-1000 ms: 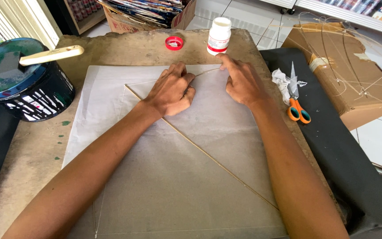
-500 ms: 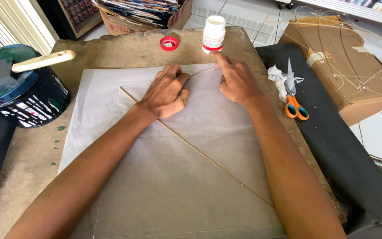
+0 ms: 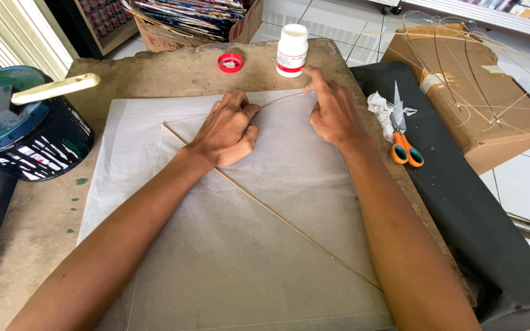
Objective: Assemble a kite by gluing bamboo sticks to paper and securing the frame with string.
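A pale paper sheet (image 3: 234,245) covers the board, a thin stick (image 3: 289,224) lying diagonally across it. The left hand (image 3: 228,132) and right hand (image 3: 332,113) press it flat, fingers open. A brown carton (image 3: 492,110) sits far right; a white bottle (image 3: 292,50) with a red band stands at the far edge.

The left hand (image 3: 227,132) hides part of the thin stick (image 3: 289,227).

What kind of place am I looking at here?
Probably a small craft workshop, perhaps for kite making: thin paper with a slim stick under both hands, a glue bottle, scissors and bent stick frames on a cardboard box.
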